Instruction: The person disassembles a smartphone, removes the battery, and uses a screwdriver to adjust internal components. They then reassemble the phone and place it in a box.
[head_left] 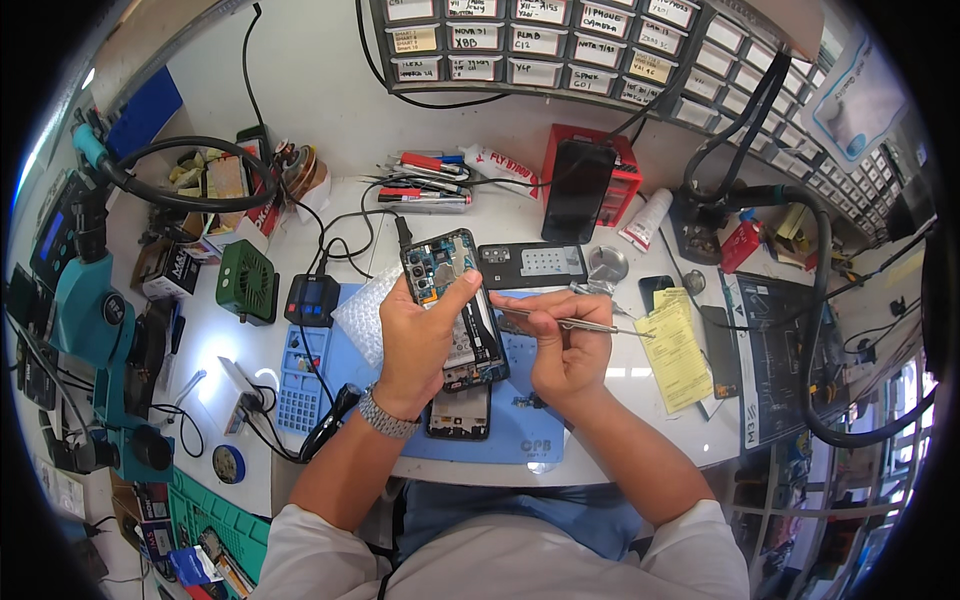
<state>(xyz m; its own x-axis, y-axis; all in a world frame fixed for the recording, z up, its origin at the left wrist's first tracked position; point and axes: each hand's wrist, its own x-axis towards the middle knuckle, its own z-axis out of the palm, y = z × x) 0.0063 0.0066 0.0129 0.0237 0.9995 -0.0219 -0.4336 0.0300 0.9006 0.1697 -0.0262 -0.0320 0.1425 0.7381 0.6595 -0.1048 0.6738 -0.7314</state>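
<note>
My left hand [424,330] is closed round an opened smartphone [452,262], its thumb lying across the circuit board. The phone's cameras, board and battery are bare, and a black cable runs to its top edge. Between the fingers of my right hand [572,345] is a slim metal screwdriver [590,325], lying roughly level. One of its ends is close to the phone's right side; I cannot tell whether they touch. Under the held phone, a second phone frame [460,418] lies on the blue repair mat [480,455]. Behind it rests a dark back cover [530,265].
A dark phone [580,185] leans on a red box [625,170] at the back. Bubble wrap [368,312] lies left of my hands, a yellow slip [676,350] to the right. A teal microscope stand [85,310] rises at far left. Loose cables cross the left side.
</note>
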